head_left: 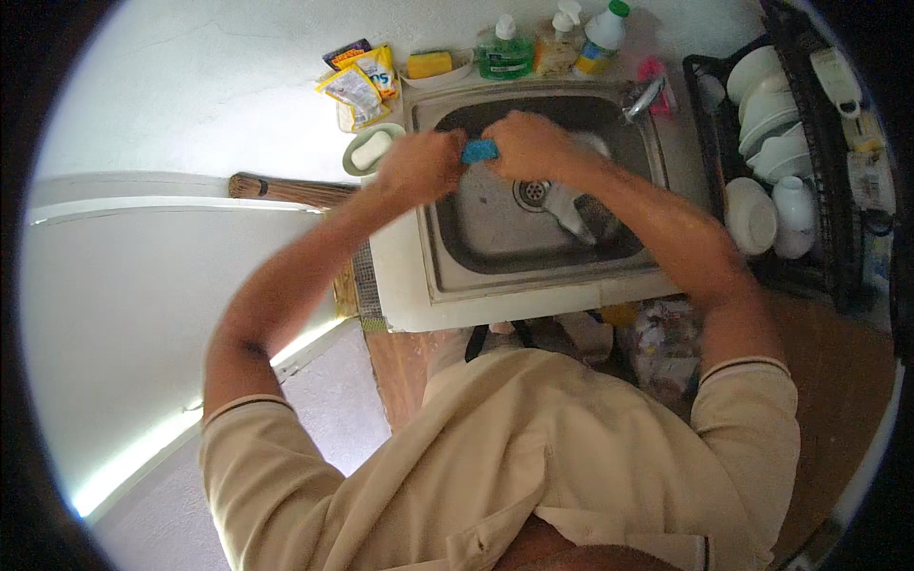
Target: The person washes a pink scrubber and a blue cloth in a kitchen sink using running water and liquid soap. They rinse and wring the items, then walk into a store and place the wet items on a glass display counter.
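Observation:
Both my hands are over a steel sink [447, 257]. Between them is a small blue sponge or cloth [480, 150]. My left hand [419, 164] grips its left end and my right hand [526, 145] grips its right end, fingers closed on it. Below the hands lie the sink drain [533, 192] and a pale object [569, 211] lying in the basin. The tap [645, 97] stands at the sink's far right corner.
Behind the sink stand a green soap bottle [503, 52], other bottles [602, 33], a yellow sponge [429, 65], yellow packets [362, 86] and a soap dish [371, 149]. A black dish rack [819, 190] with white bowls and cups is at the right. A broom [286, 190] leans at the left.

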The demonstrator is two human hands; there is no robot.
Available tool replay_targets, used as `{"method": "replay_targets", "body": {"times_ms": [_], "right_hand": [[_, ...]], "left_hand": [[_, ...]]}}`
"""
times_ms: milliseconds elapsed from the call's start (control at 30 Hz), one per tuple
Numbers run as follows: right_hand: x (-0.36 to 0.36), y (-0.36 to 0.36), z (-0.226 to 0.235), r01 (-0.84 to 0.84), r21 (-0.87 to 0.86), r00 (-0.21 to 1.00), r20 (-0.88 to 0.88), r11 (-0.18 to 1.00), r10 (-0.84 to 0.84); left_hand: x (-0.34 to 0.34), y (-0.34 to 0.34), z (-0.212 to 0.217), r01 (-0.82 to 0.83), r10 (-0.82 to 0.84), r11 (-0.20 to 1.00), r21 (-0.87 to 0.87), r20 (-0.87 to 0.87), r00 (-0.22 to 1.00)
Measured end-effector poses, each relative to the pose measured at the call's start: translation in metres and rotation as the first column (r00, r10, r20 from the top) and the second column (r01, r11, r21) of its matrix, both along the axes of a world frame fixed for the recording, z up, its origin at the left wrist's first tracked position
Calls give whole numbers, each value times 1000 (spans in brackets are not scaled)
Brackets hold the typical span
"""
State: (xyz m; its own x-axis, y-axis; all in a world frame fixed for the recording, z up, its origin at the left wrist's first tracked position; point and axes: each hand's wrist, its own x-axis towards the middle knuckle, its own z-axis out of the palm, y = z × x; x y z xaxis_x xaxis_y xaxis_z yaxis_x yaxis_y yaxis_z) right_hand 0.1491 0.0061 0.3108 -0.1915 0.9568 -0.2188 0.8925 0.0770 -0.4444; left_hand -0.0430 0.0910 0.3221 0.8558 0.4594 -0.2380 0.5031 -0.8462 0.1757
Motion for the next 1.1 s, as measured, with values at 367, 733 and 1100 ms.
{"method": "replay_targets", "body": {"times_ms": [367, 733, 1100], "right_hand": [[-17, 30, -72, -32, 373, 989, -123, 927, 83], [-7, -6, -50, 261, -94, -3, -995, 961, -97], [-81, -52, 108, -609, 105, -762, -351, 786, -543]], "left_hand": [[16, -85, -35, 653, 765, -633, -416, -465, 445], [-4, -19, -37, 597, 903, 84, -798, 314, 292], [24, 64, 127, 413, -725, 672, 614, 434, 534]]}}
